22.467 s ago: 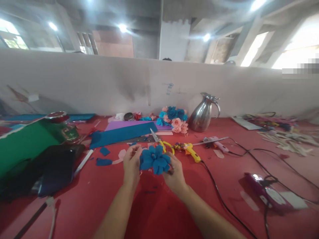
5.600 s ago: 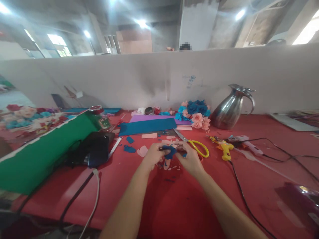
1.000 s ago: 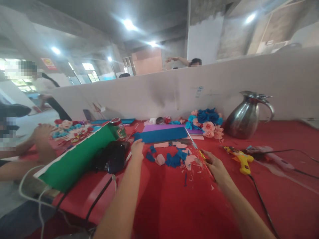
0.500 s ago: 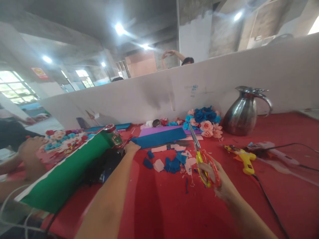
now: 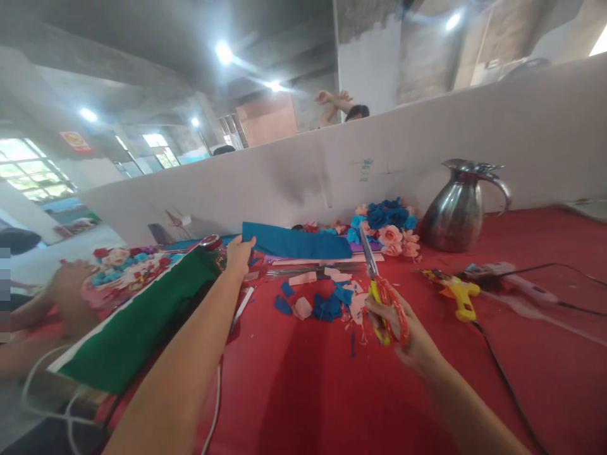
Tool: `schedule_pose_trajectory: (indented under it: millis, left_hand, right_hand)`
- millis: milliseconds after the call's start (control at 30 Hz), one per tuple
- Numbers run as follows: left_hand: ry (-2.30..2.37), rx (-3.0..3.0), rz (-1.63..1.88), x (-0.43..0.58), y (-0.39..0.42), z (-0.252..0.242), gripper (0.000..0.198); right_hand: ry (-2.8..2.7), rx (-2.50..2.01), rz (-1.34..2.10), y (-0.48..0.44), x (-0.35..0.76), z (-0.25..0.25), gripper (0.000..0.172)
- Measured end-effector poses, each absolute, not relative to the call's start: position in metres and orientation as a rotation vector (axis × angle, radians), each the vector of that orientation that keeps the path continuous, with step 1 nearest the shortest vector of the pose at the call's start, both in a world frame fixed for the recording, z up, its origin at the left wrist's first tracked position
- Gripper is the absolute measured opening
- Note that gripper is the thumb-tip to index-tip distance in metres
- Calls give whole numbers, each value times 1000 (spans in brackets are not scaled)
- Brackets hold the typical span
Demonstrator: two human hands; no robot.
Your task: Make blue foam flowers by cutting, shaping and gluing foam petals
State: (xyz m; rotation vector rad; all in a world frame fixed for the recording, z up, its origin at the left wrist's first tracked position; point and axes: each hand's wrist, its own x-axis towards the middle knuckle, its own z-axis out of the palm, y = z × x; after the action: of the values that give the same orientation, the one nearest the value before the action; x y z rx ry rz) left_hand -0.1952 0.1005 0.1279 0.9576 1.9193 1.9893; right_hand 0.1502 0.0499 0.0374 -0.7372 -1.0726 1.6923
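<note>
R of L hand (image 5: 238, 254): blue sheet (image 5: 298, 242), end gripped, far-end contact unclear.

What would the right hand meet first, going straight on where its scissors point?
Likely the flower bunch: the scissors in the right hand aim at its left side. Their tips overlap it in view, but depth is unclear.

The right hand (image 5: 416, 338) partly hides the scissors (image 5: 372, 269).

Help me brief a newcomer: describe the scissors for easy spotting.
Over the red table, find the person's right hand. It grips the scissors. Silver blades and red-and-yellow handles set them apart from the yellow glue gun nearby.
</note>
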Motion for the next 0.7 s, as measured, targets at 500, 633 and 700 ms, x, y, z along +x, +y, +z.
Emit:
schedule_pose_trajectory:
  millis: [500,633,700]
  left_hand:
    - [1305,357,2046,-107,33,126,20]
    - [1318,220,1956,-101,40,112,24]
    - [1326,199,1917,-102,35,112,21]
  right_hand:
    - [-1048,-596,1868,31,154,63,41]
    - [-992,-559,2044,0,155,66,32]
    - [-1000,-589,2154,-15,157,64,36]
